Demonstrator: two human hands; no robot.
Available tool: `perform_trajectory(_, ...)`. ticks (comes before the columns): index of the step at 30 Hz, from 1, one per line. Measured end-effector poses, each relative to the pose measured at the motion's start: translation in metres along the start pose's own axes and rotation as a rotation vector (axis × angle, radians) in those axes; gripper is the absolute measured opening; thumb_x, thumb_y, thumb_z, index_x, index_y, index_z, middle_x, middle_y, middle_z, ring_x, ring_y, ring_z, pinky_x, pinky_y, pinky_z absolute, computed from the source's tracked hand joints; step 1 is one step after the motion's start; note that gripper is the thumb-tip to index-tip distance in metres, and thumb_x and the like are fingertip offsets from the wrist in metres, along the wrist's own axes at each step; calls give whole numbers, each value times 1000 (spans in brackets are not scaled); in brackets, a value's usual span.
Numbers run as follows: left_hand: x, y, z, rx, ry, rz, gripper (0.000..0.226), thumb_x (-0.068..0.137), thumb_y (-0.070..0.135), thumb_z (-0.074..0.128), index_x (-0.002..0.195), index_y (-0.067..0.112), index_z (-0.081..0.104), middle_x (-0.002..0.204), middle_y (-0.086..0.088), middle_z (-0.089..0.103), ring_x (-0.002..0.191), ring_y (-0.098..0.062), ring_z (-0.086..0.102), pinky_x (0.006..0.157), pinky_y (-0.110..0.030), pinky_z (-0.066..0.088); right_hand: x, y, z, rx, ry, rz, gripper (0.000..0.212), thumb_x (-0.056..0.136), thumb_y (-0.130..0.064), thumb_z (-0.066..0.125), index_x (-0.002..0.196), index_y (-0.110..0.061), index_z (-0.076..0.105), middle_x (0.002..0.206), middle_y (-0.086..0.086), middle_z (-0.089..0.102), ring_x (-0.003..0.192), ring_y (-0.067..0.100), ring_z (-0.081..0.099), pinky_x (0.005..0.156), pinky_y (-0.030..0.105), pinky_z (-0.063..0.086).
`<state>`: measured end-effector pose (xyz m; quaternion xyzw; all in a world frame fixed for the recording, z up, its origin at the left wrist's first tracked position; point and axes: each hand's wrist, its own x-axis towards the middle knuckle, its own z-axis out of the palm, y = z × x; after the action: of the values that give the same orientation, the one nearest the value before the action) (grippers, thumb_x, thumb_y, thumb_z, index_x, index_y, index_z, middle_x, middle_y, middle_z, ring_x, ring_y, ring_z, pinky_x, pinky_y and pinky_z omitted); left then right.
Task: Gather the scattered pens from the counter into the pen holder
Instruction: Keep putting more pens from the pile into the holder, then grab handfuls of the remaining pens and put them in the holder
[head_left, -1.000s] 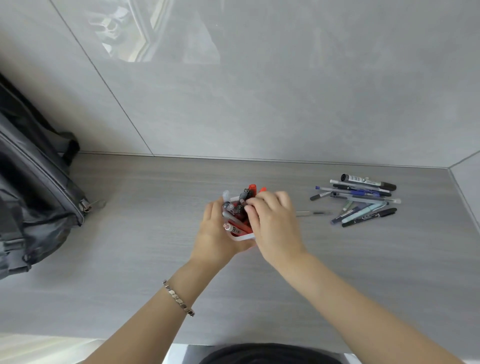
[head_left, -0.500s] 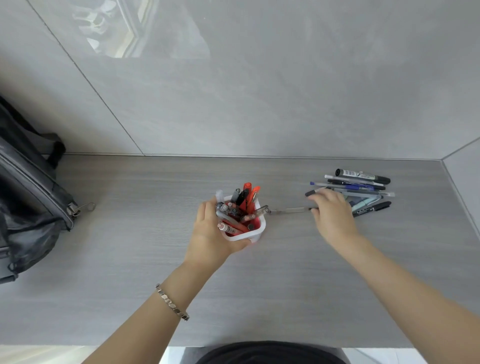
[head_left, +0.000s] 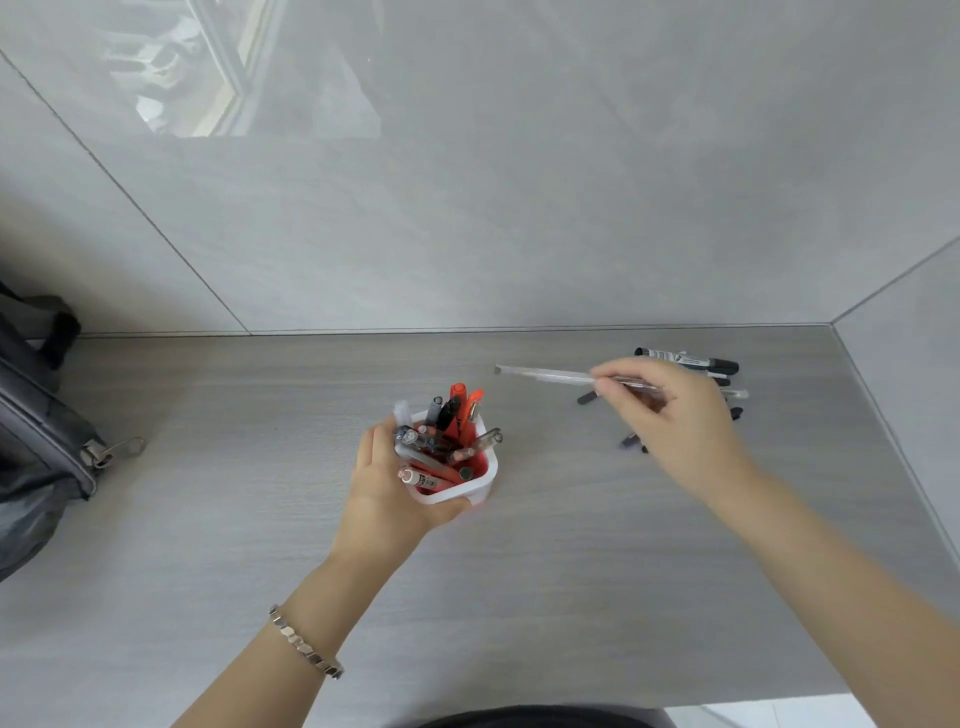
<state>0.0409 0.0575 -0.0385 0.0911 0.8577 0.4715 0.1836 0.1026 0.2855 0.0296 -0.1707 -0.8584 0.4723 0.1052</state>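
Right grip (head_left: 670, 415) pinching a clear pen (head_left: 545, 373), holder (head_left: 483, 482) already crowded.
The left grip (head_left: 384, 499) is clasping the holder on the counter (head_left: 234, 519), many pens (head_left: 441, 439) standing in it; a pile (head_left: 691, 359) is waiting far right, so the job is looking partly done. The pen is hanging near level, right of the holder, long axis left-right, free end pointing left.

Marker (head_left: 685, 359) label print unreadable.
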Motion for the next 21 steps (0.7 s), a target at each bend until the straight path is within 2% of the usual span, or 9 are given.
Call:
perform_trajectory(2,-1,2,0,-1,-3,-14,89,52,10,87,125,18,38,114,10,38,107,-12,48,84,-23,37,-11,-31,-16,33,-145,-14,18,83,-17,61,75,-34,64,78,-20,70,67,-2,62,61,15,50)
perform_trajectory(3,-2,3,0,-6,-2,-20,86,52,10,87,123,20,39,114,11,38,107,-12,48,83,-24,38,-15,-40,-20,-28,-213,-15,16,83,-20,61,75,-33,64,80,-14,71,65,-1,61,61,15,48)
perform_trajectory(6,-4,13,3,-8,4,-32,84,54,15,87,123,22,39,114,12,38,104,-12,48,82,-24,38,-21,-53,-15,-448,-354,-67,9,88,-27,51,89,-29,61,82,-11,65,64,-3,53,61,20,41)
perform_trajectory(8,-8,23,7,-15,-5,-3,80,52,18,87,117,26,41,109,13,41,101,-10,48,80,-20,36,-24,-52,-4,-588,-368,-96,15,91,-26,42,101,-26,53,88,-11,57,79,8,54,66,28,40)
perform_trajectory(10,-13,36,13,-31,-33,53,73,50,21,87,104,36,40,99,21,43,94,-2,49,77,-13,35,-25,-47,7,-588,-370,-96,18,93,-23,37,108,-21,45,88,-8,49,81,20,50,64,30,32)
perform_trajectory(13,-17,49,22,-45,-67,111,73,49,21,87,93,49,36,97,26,41,94,10,49,72,-3,38,-26,-33,18,-420,-279,-76,14,91,-27,49,102,-19,51,85,-8,58,78,13,54,66,31,39)
perform_trajectory(16,-16,53,33,-51,-55,96,75,48,21,88,105,36,43,102,23,45,100,-4,53,72,-10,42,-29,-12,21,-222,-48,-86,17,79,-35,65,86,-19,66,65,-13,51,60,-4,48,60,14,37)
perform_trajectory(18,-14,57,39,-48,-41,125,74,48,22,88,101,42,41,101,23,45,101,-5,53,70,-6,42,-37,-1,20,-299,61,-199,30,83,-43,55,90,-17,69,70,-6,55,66,1,49,62,12,37)
perform_trajectory(21,-11,67,47,-66,-41,160,72,47,27,89,91,50,37,101,21,46,101,1,51,71,-2,42,-52,14,17,-367,80,-280,45,94,-43,31,109,-14,63,81,3,53,72,7,43,66,12,33)
